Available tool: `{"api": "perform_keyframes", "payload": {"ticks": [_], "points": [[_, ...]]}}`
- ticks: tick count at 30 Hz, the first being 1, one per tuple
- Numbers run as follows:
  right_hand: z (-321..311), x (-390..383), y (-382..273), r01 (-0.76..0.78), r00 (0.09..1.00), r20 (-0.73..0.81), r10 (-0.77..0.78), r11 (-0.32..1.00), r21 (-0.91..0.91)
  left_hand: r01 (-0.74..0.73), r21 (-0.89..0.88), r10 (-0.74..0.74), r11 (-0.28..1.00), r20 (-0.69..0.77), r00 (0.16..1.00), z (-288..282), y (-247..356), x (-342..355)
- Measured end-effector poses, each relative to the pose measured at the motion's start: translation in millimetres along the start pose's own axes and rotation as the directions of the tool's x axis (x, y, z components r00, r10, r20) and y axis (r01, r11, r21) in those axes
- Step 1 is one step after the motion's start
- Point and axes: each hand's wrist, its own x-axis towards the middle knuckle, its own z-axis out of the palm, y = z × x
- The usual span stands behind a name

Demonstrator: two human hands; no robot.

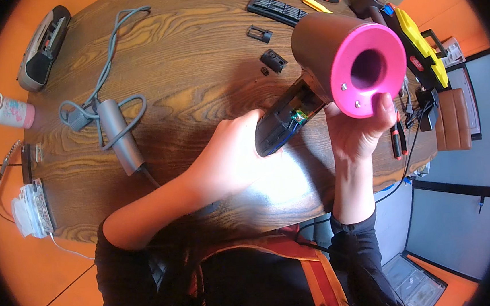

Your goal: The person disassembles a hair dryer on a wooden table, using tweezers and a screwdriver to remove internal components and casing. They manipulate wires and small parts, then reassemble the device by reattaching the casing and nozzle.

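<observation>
Fingers of the left hand (236, 145) grasp the opened handle (270, 132) of a hair dryer (317, 46), wiring (298, 116) inside; the right hand (356, 135) grips its pink end ring (346, 64); the bottle's (11, 111) contents are hidden.

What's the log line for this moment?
left hand: grips handle, wiring exposed | right hand: holds pink-faced dryer head | table: loose black parts

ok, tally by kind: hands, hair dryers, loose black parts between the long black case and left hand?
Hands: 2 (left hand, right hand)
Hair dryer: 1
Loose parts: 3 (frame, blocky piece, small round piece)
Total: 6
</observation>
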Motion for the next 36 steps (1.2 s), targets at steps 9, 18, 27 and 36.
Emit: {"api": "perform_keyframes", "payload": {"ticks": [9,18,27,36], "points": [[0,-1,8,0.050,0.999,-0.005,-0.050,0.999,0.002,-0.071,0.001,0.070,0.997,0.056,0.996,-7,-9,9],[1,-4,19,-0.124,0.992,0.099,0.077,0.733,0.669,0.498,-0.692,0.262,0.522,0.686,0.678,-11,-8,4],[-3,-4,35,-0.407,0.912,0.316,0.260,0.495,0.767,0.487,-0.697,0.147,0.526,0.639,0.755,10,-1,-11],[0,-1,30,-0.387,0.921,0.275,0.275,0.706,0.593,0.340,-0.712,0.041,0.615,0.459,0.888,5,4,-15]]}}
